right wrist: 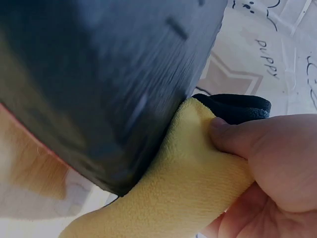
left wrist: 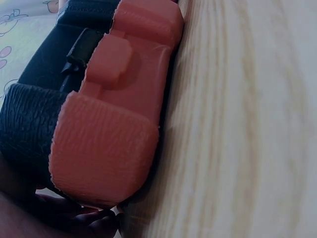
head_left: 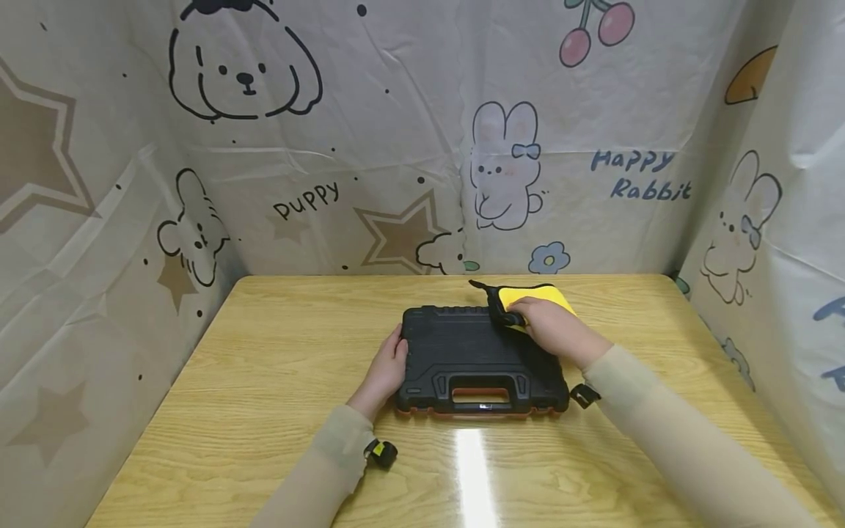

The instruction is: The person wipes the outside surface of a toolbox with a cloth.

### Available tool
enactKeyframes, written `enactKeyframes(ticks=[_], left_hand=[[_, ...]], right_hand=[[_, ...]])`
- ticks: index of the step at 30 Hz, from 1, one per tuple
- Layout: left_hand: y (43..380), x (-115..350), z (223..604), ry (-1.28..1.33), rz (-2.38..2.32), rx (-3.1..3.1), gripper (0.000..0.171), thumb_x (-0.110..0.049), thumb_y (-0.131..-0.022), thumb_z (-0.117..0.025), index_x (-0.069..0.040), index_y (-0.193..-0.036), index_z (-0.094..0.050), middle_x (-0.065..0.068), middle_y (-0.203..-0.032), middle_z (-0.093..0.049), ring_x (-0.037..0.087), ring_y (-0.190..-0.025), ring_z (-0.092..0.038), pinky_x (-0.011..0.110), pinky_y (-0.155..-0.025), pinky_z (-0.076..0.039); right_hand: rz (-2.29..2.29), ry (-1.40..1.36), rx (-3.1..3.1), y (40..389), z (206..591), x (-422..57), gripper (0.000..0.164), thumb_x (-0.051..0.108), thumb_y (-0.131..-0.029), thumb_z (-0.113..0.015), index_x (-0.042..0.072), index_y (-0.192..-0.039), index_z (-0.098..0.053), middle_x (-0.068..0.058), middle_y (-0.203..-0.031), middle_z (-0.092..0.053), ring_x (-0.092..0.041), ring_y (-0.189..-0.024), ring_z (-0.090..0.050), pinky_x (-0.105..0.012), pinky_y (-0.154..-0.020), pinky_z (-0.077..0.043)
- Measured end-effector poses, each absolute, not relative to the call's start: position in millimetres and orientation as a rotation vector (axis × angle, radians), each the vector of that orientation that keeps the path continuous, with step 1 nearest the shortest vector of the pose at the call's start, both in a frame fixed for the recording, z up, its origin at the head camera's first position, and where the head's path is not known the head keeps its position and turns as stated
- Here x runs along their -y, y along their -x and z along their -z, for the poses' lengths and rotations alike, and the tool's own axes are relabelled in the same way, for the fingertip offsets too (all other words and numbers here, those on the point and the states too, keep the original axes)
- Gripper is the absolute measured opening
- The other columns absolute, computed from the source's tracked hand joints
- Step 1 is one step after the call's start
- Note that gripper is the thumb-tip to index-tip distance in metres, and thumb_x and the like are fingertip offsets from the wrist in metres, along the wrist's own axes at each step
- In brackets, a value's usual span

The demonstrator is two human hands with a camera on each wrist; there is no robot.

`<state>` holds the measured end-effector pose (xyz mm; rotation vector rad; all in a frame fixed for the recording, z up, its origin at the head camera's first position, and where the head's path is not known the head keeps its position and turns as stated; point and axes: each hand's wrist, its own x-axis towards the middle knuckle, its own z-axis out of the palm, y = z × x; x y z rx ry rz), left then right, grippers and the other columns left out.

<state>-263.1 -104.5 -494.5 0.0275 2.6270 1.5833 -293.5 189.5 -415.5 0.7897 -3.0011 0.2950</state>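
Observation:
A black plastic carrying case [head_left: 462, 345] with an orange-red lower half [left wrist: 104, 148] lies on the table, its handle toward me. My left hand [head_left: 386, 370] grips the case's left side, thumb over the top edge; in the left wrist view its fingers [left wrist: 99, 223] curl at the textured corner. Over the case's far right corner, my right hand [head_left: 551, 326] holds a cloth [head_left: 538, 295], yellow on one face and black on the other. In the right wrist view the thumb [right wrist: 233, 134] presses the fluffy yellow face [right wrist: 183, 173], which lies against the black shell.
The wood-grain table [head_left: 284, 352] extends around the case on all sides. A printed fabric curtain [head_left: 396, 147] with cartoon animals hangs along the back and both sides. Each wrist carries a small black camera, one by the left sleeve [head_left: 323, 469].

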Motion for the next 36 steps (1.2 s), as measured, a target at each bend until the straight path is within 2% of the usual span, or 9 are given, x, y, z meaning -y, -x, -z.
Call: enactKeyframes(ticks=[18, 23, 36], left_hand=[[261, 103, 492, 0.006, -1.571, -2.626, 0.051, -0.023, -0.104, -0.031, -0.005, -0.151, -0.022, 0.023, -0.156, -0.024, 0.035, -0.14, -0.02, 0.055, -0.116, -0.021], [260, 102, 492, 0.019, -1.592, -2.619, 0.051, -0.024, -0.104, -0.031, -0.005, -0.151, -0.021, 0.022, -0.156, -0.024, 0.035, -0.14, -0.02, 0.056, -0.116, -0.021], [259, 100, 491, 0.023, -1.631, -2.599, 0.051, -0.022, -0.105, -0.03, -0.004, -0.151, -0.02, 0.023, -0.156, -0.023, 0.035, -0.14, -0.018, 0.055, -0.116, -0.019]], right_hand=[[-0.22, -0.764, 2.995, 315, 423, -204, 0.036, -0.005, -0.089, -0.05, -0.006, -0.125, -0.058, -0.027, -0.128, -0.059, -0.04, -0.118, -0.051, -0.052, -0.101, -0.045], [-0.247, -0.759, 3.004, 312, 424, -204, 0.038, -0.005, -0.089, -0.048, -0.005, -0.126, -0.057, -0.026, -0.128, -0.059, -0.038, -0.118, -0.052, -0.051, -0.101, -0.046], [-0.165, -0.799, 3.014, 287, 424, -203, 0.042, -0.001, -0.09, -0.054, -0.005, -0.132, -0.053, -0.025, -0.133, -0.056, -0.036, -0.119, -0.051, -0.05, -0.099, -0.048]])
